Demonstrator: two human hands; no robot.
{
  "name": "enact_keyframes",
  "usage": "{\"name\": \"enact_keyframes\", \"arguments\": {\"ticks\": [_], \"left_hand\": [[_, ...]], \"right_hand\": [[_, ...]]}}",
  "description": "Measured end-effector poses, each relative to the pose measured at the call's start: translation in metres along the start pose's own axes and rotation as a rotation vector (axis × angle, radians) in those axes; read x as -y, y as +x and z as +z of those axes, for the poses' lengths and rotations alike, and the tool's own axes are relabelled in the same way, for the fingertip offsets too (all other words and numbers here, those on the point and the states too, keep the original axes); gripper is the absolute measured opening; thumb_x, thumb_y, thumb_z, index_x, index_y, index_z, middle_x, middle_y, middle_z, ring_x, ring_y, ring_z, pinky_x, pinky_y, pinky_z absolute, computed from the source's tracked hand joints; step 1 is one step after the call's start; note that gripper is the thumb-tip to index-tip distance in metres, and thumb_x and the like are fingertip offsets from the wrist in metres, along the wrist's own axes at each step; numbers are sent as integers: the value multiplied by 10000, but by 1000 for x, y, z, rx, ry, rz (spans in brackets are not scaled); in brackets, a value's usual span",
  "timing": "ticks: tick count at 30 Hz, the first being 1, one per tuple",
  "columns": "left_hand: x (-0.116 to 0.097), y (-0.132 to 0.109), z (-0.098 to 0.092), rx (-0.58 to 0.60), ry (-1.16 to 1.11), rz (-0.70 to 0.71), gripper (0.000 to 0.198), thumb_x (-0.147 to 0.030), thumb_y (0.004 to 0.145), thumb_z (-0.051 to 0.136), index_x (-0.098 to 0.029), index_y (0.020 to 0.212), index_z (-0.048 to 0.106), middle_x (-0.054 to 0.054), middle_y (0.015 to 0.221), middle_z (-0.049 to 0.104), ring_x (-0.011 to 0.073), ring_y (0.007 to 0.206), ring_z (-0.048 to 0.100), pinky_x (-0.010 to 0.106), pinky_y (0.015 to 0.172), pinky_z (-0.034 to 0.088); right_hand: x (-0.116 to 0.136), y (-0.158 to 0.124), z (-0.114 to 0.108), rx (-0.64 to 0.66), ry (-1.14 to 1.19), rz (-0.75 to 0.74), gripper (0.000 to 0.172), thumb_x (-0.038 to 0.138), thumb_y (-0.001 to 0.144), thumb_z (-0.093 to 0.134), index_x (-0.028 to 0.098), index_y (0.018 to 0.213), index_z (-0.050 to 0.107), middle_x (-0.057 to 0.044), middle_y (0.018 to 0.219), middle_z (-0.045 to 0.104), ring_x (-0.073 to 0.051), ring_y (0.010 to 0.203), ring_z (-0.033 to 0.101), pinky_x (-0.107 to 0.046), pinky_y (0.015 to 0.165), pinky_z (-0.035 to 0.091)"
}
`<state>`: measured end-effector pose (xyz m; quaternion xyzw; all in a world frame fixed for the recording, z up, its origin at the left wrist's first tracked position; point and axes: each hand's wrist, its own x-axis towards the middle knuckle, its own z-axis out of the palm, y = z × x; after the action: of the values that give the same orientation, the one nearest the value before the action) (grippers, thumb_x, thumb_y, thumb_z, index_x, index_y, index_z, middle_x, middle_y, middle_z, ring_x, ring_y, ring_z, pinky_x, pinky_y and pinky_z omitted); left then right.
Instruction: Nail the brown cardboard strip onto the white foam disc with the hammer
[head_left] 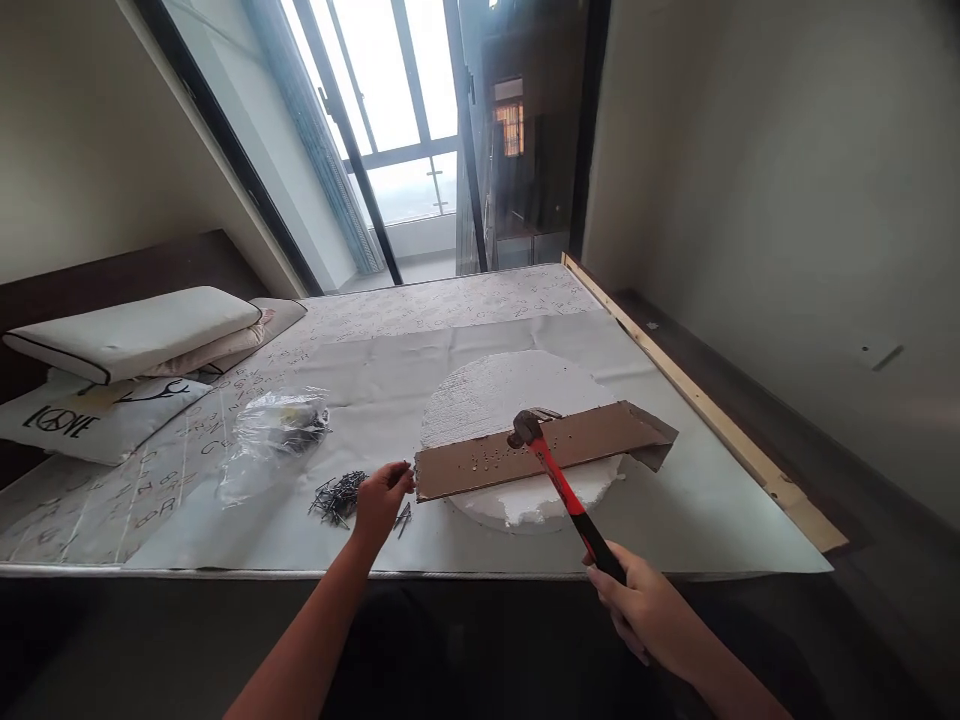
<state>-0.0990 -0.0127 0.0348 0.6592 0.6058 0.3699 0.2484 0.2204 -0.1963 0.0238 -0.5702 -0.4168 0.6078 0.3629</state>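
My right hand [630, 600] is wrapped round the black grip of a claw hammer [564, 490] with a red shaft. The hammer's dark head is over a long brown cardboard strip [600, 435], where several small nail heads show. Under the strip lies a round white foam slab [495, 385] with a ragged near edge. Beside the strip's left end is my left hand [384, 495], fingers pinched together; what they hold, if anything, is too small to make out. A pile of nails [337, 498] lies just left of that hand, and a few loose nails [403, 520] lie to its right.
A grey sheet [375, 400] covers much of the patterned mattress [360, 317]. A clear plastic bag [277, 425] sits at left, with pillows [135, 330] beyond it. A wooden bed rail [690, 385] runs along the right side, and glass doors [405, 100] stand behind.
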Motion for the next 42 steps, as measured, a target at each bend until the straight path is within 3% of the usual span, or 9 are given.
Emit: {"name": "enact_keyframes", "arguments": {"ticks": [3,5,9,12,19,28,42], "left_hand": [[-40,2,41,86,-202,71,224,-385,738,601,-181,806,665,16,681,699,162,645,654,267,644,522],[-55,4,69,97,-209,132,179,-352,739,606,-188,753,677,14,680,696,154,639,647,257,622,520],[-63,7,114,69,-80,246,110,-260,754,609,-205,734,702,22,719,707,165,684,654,256,608,509],[-58,8,130,53,16,329,87,-202,753,625,-209,749,712,31,756,715,172,710,656,272,632,508],[-50,15,142,-19,133,453,61,-162,736,668,-201,736,715,38,733,711,180,751,644,297,690,490],[-45,17,150,-14,101,462,42,-183,732,681,-198,714,715,37,704,708,165,706,632,292,690,474],[-41,17,150,-6,89,469,58,-190,737,671,-198,694,708,30,671,695,163,694,611,291,678,464]], "right_hand": [[1,-1,-1,9,-1,-5,257,450,837,418,205,916,413,151,485,300,-28,235,252,-159,251,198],[1,-1,-2,19,-7,10,267,457,833,418,201,910,421,152,480,292,-26,233,249,-156,248,209],[-4,-1,-4,23,11,15,280,454,838,421,194,943,428,141,497,327,-20,243,250,-151,245,211],[-9,0,-5,8,22,7,303,465,829,437,192,960,424,142,485,325,-22,242,240,-151,237,203],[-7,-4,-6,0,10,18,358,489,826,439,183,1012,418,148,468,308,-33,249,241,-162,253,203],[-4,-3,-7,-59,-35,61,383,545,778,482,197,932,437,136,493,349,-29,243,266,-168,251,193],[4,-8,-6,-16,-127,69,454,619,788,448,192,944,451,141,453,319,-44,253,270,-178,273,199]]}}
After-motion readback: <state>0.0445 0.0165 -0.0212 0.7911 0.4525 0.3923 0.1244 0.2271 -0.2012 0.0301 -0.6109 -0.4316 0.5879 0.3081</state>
